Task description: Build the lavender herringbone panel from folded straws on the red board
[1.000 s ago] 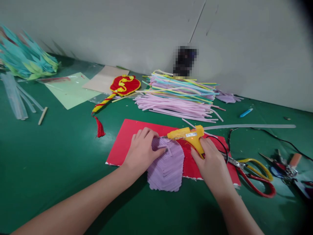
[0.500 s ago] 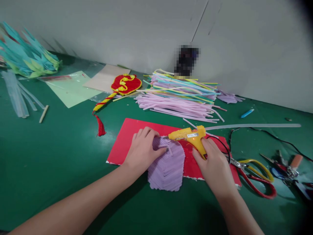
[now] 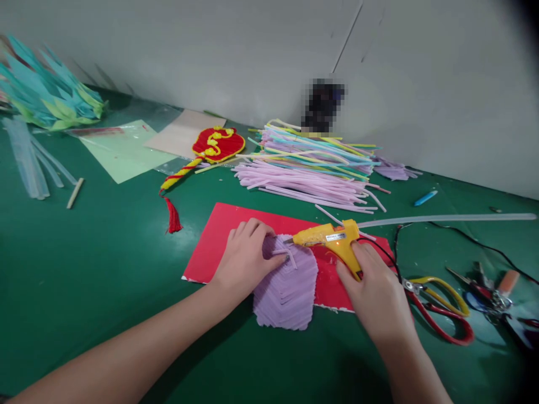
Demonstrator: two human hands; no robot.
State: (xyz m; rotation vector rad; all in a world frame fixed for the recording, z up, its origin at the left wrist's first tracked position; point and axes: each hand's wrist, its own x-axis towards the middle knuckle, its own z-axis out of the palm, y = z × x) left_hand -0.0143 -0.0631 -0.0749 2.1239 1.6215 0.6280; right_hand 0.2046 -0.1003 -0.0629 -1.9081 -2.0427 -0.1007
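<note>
A lilac panel of pipe cleaners [image 3: 286, 300], laid side by side in a chevron pattern, lies partly on a red board [image 3: 205, 249]. My left hand [image 3: 246, 255] grips the panel's upper left edge, thumb on top. By the thumb tip, a short bent lilac pipe cleaner [image 3: 293, 260] rests on the panel. My right hand [image 3: 377, 280] is wrapped round the handle of a yellow hot glue gun [image 3: 326, 235], its nozzle pointing left over the panel's top. A long clear glue stick [image 3: 446, 219] sticks out of the gun's back.
Loose pipe cleaners [image 3: 303, 179] lie behind the board. Scissors [image 3: 446, 300] and smaller tools [image 3: 494, 297] are at right, with a black cord [image 3: 475, 244]. A red and yellow fan [image 3: 219, 145], glue sticks [image 3: 29, 163] and teal leaf shapes [image 3: 46, 84] are at left.
The glue gun in my right hand has shifted slightly right and down, its nozzle still over the panel's top. My left hand stays in place on the panel.
</note>
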